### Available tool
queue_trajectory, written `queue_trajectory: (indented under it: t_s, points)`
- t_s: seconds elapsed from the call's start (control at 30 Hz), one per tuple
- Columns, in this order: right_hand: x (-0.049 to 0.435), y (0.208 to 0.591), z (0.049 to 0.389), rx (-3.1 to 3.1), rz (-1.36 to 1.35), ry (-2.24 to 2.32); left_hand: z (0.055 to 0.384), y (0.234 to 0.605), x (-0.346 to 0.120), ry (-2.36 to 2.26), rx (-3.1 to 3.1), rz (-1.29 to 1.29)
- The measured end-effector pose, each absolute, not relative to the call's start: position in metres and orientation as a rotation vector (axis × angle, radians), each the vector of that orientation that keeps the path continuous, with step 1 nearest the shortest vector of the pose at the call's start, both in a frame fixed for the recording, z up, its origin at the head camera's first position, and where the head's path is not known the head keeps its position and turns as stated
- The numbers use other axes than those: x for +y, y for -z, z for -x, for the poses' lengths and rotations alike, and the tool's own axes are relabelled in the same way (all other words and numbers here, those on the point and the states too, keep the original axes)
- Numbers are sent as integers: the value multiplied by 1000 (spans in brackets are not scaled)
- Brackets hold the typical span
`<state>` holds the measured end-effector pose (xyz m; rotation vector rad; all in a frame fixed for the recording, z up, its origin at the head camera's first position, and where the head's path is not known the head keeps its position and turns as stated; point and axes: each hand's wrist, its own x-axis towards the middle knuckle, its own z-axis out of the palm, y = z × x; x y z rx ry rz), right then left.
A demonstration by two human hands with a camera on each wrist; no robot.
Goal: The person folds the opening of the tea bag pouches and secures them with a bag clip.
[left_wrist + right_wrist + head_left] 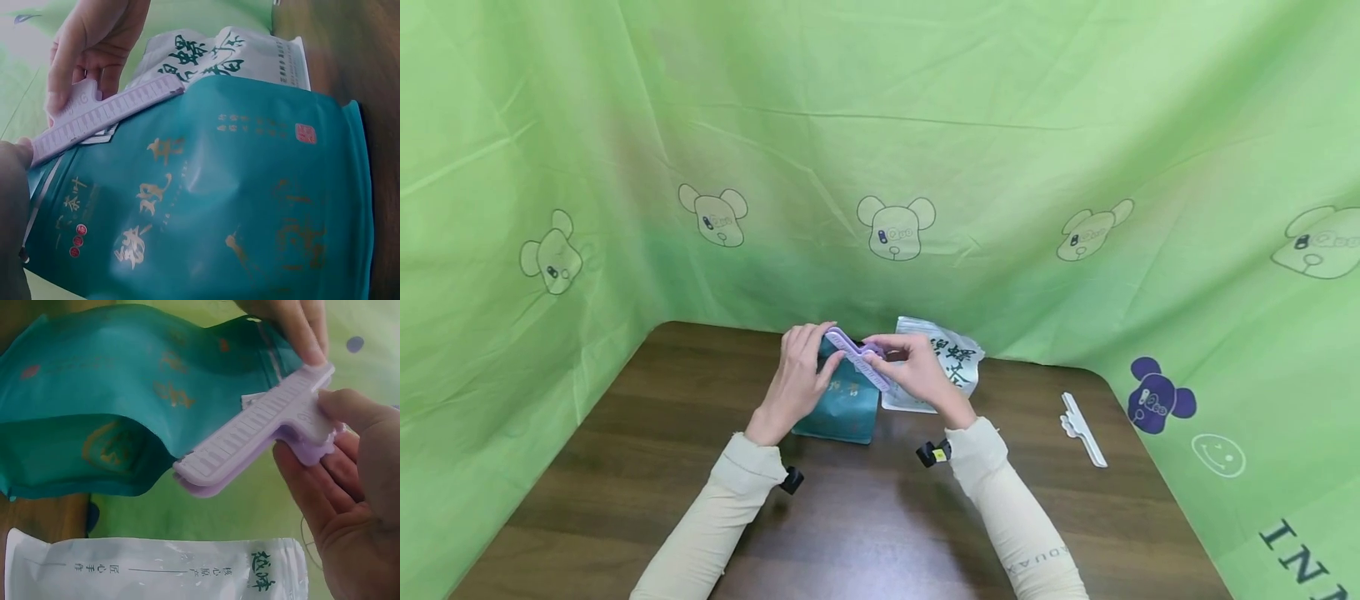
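Observation:
My right hand [917, 367] pinches the handle tabs of a lilac sealing clip [262, 422], thumb on one side and fingers on the other. The clip's long bar lies slantwise across the upper part of a teal tea bag [212, 187] with gold lettering. My left hand [797, 375] grips the bag's top edge, its thumb touching the far end of the clip. How far the bag's edge sits between the clip's bars is hard to see. Behind the teal bag lies a white tea bag [964, 360] with dark green characters, touched by neither hand.
A white sealing clip [1084, 432] lies on the right of the brown wooden table [865, 533]. Green printed cloth [820, 150] hangs behind the table and along both sides. A black wrist camera [931, 454] sits below my right wrist.

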<state>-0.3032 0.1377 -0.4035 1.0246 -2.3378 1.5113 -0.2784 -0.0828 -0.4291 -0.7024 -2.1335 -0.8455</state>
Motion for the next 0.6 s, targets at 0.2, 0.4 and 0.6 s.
queue_trajectory:
  t_s: [0.2,0.4,0.6]
  points:
    - [134,397,298,-2346,-1056,-1322,278,424,-79,695,-2137,669]
    - [125,393,298,-2314,-1178,-1053,277,420,-80,622,-2152,663]
    - [118,391,294,-2341,-1207,-842,277,422,-80,655,-2139,676]
